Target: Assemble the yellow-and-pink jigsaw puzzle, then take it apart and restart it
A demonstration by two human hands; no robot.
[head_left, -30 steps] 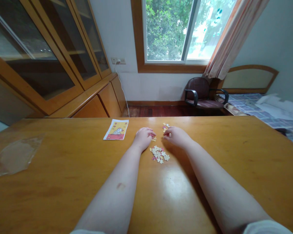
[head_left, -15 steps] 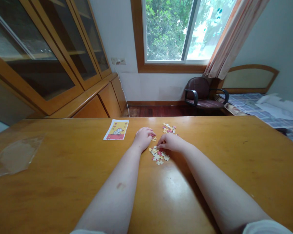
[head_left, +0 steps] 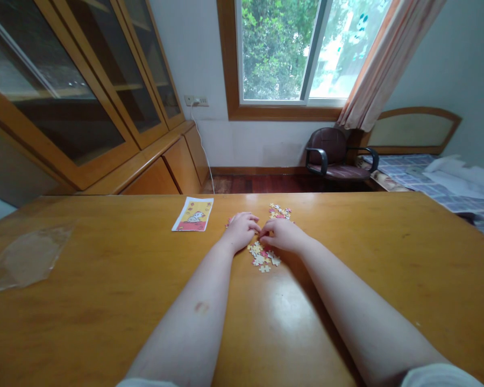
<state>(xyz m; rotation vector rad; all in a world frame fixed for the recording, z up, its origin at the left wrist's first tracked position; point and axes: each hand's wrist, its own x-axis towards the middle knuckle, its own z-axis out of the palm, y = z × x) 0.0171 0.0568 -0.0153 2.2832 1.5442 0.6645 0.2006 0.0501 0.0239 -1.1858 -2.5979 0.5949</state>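
My left hand (head_left: 242,230) lies low over the table with its fingers loosely stretched out, covering part of a small cluster of puzzle pieces (head_left: 227,221). Facing it, with fingertips close to the left hand's, my right hand (head_left: 283,234) has thumb and fingers pinched together at a puzzle piece, mostly hidden by the fingers. Just below both hands is a loose heap of puzzle pieces (head_left: 261,258), white, yellow and pink. Another group of pieces (head_left: 280,210) sits beyond my right hand. A picture card (head_left: 194,215) with a white cartoon animal on yellow and red lies left of my left hand.
The wooden table (head_left: 105,322) spans the view. A clear plastic bag (head_left: 28,258) lies at its left side. Beyond the table stand a glass-door cabinet (head_left: 125,177), an armchair (head_left: 333,153) and a bed (head_left: 447,177) below a window.
My left hand has shifted slightly right, nearer my right hand, and now covers pieces that showed by its fingertips. Pieces now show at its left. My right hand has barely moved.
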